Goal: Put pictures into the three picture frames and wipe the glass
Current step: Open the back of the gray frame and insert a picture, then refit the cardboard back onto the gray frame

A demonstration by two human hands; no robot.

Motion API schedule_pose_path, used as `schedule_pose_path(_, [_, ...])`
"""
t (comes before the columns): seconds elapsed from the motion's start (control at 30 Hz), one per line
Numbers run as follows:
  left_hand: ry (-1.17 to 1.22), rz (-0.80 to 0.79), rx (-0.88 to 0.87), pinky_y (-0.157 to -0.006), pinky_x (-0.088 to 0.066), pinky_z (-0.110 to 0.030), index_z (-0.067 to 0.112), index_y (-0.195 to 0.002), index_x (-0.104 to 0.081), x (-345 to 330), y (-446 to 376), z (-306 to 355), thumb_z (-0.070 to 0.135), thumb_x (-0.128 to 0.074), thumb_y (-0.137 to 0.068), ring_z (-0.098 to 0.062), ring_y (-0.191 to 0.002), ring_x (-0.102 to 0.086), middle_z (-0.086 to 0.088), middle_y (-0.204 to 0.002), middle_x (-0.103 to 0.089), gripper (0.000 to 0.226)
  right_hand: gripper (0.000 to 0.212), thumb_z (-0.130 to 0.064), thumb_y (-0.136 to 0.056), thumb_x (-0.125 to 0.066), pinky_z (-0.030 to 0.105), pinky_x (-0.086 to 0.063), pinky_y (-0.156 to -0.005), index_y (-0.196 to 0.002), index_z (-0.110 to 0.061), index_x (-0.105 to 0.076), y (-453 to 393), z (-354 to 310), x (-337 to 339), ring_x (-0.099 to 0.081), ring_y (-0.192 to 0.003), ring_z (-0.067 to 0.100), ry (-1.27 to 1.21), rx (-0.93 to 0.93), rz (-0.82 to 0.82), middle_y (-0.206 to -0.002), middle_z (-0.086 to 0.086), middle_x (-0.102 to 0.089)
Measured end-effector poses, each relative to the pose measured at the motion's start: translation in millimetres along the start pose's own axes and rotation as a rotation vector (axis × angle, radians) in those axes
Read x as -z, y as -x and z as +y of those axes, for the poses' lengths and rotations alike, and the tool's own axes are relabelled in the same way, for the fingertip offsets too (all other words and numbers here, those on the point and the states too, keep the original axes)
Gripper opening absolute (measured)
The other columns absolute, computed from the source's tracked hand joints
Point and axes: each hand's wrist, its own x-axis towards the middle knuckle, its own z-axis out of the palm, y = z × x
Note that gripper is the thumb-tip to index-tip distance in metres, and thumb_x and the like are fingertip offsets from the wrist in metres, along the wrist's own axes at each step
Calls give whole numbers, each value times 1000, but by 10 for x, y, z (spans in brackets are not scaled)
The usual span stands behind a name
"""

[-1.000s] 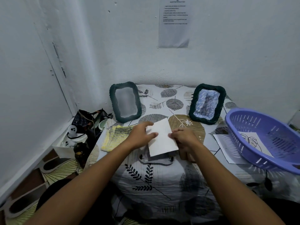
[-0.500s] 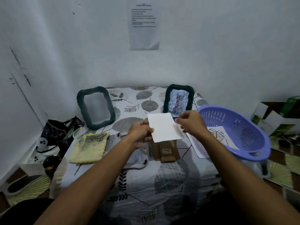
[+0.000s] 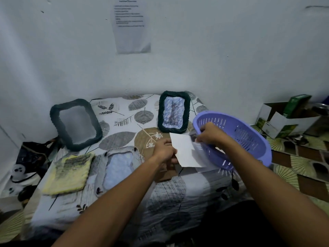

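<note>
Both hands' fingers pinch opposite edges of the white sheet [image 3: 186, 150], touching the basket [image 3: 249, 139] rim.

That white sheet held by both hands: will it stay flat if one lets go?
Probably not. The white sheet looks thin, pinched at opposite edges by the left hand and right hand; one-handed, it would likely droop. It seems very light.
</note>
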Motion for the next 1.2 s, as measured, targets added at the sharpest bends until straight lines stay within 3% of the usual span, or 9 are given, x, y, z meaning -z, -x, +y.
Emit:
schedule_pose_path(0.13, [18,-26,44,-51,-58,-40,8,-109,-52,-174,-73,-67,-18,-44,-86,-27,-70,-68,-12,-96,-65,36,20,-10,-75,-76,36,-49,-64,-87,2,-66,-7,-1,172,-58,-67,27,-46,1,-16,-78,18,-64])
schedule_pose_path(0.27, [13,-32,68,-38,-50,-28,8,-110,-51,-345,-66,-94,-17,-44,-87,-26,-62,-63,-14,-91,-62,35,18,-11,-78,-75,32,-46,-60,-87,2,-67,28,-6,198,-53,-59,23,-59,19,-36,-70,13,-60])
schedule_pose_path(0.43, [35,-58,81,-53,-58,-49,12,-101,-52,-509,-130,-209,-17,-45,-87,-30,-68,-67,-16,-93,-64,33,24,-14,-78,-75,41,-54,-68,-91,4,-67,0,22,129,-58,-66,26,-60,36,-38,-83,21,-66])
schedule_pose_path(0.57, [27,-62,81,-57,-58,-52,14,-97,-53,-545,-161,-230,-17,-46,-86,-32,-68,-68,-17,-97,-66,33,26,-15,-77,-77,33,-47,-59,-87,6,-65,5,32,79,-53,-60,25,-60,42,-37,-78,20,-62])
schedule_pose_path(0.7, [-33,-52,54,-59,-57,-55,11,-101,-54,-557,-199,-256,-18,-46,-84,-34,-67,-67,-19,-90,-66,34,34,-15,-74,-79,35,-51,-61,-96,7,-65,8,41,2,-56,-63,26,-89,38,-34,-81,21,-64])
schedule_pose_path(0.93, [-346,-1,-67,-62,-60,-47,7,-95,-63,-527,-239,-281,-5,-64,-81,-26,-56,-63,-8,-70,-66,19,33,-18,-73,-80,37,-53,-62,-91,6,-65,7,44,-51,-56,-62,25,-65,46,-19,-78,20,-64])
schedule_pose_path(1.07, [-825,141,-273,-73,-50,-31,19,-105,-65,-456,-268,-242,32,-74,-76,-26,-90,-64,-5,-97,-68,33,31,-29,-81,-75,30,-48,-50,-77,-2,-61,26,84,7,-50,-51,23,-154,43,-40,-63,12,-52])
schedule_pose_path(1.13, [-844,173,-373,-79,-49,-33,18,-121,-59,-443,-285,-177,36,-69,-83,-27,-98,-61,-6,-107,-64,44,35,-30,-88,-67,39,-55,-58,-91,5,-65,-29,164,86,-57,-58,27,-245,24,-13,-72,16,-55])
schedule_pose_path(1.2, [-637,123,-412,-73,-50,-34,14,-121,-57,-474,-253,-58,34,-63,-89,-23,-85,-61,-6,-99,-64,38,31,-25,-91,-63,44,-57,-66,-99,5,-65,-124,292,182,-60,-62,29,-246,-7,49,-78,18,-57])
